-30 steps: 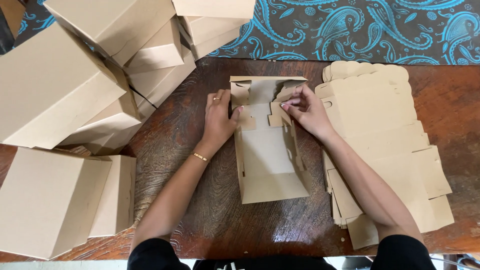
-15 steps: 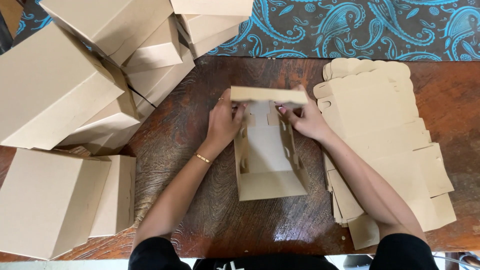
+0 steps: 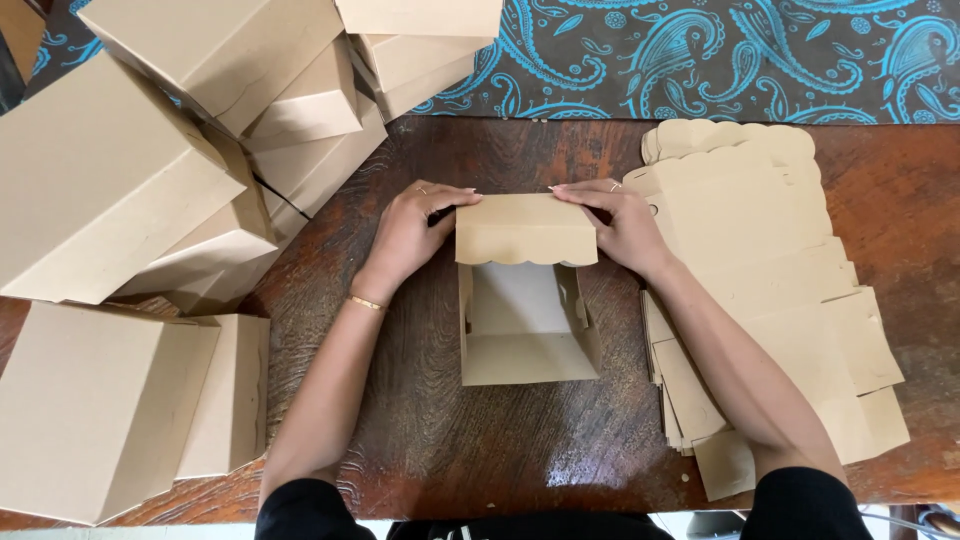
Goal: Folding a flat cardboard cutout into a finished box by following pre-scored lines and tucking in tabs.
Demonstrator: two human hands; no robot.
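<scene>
Both hands, left and right, pinch the box lid's ends; its long axis runs between them.

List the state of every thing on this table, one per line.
Half-folded box: open, scalloped flap folded over its far end.
Left hand: gripping the flap's left edge.
Right hand: gripping its right edge.
Flat blanks: unfolded, stacked.
Finished boxes: closed, piled.

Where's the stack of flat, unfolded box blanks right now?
In the head view, the stack of flat blanks lies on the wooden table at the person's right, just beyond the right hand and beside the half-folded box.
</scene>
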